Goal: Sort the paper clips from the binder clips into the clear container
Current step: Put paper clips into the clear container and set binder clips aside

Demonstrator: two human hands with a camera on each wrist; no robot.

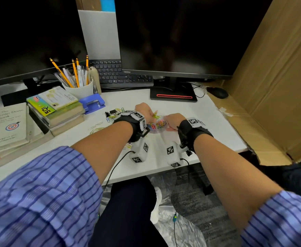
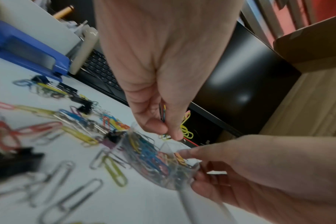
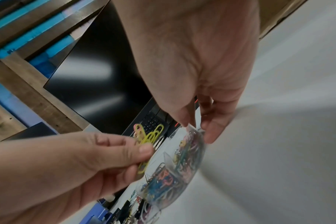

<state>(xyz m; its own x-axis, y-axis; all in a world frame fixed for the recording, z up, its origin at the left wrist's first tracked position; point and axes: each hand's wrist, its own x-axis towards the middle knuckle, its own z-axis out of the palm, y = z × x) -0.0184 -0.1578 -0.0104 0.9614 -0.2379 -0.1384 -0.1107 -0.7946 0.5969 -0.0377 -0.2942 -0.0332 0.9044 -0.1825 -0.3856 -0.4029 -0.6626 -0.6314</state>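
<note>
A person's left hand (image 1: pixel 146 111) pinches a small bunch of yellow paper clips (image 3: pixel 148 136) just above the clear container (image 1: pixel 157 125), which the right hand (image 1: pixel 174 120) steadies by its rim on the white worktop (image 1: pixel 208 122), fingers curled round its far side. The container already looks well filled with coloured clips, so the step in hand appears to be a drop. Next, the left hand likely needs to open over the container, then return to the mixed pile (image 2: pixel 71 115) beside it, avoiding the black binder clips (image 2: pixel 11 163).
</note>
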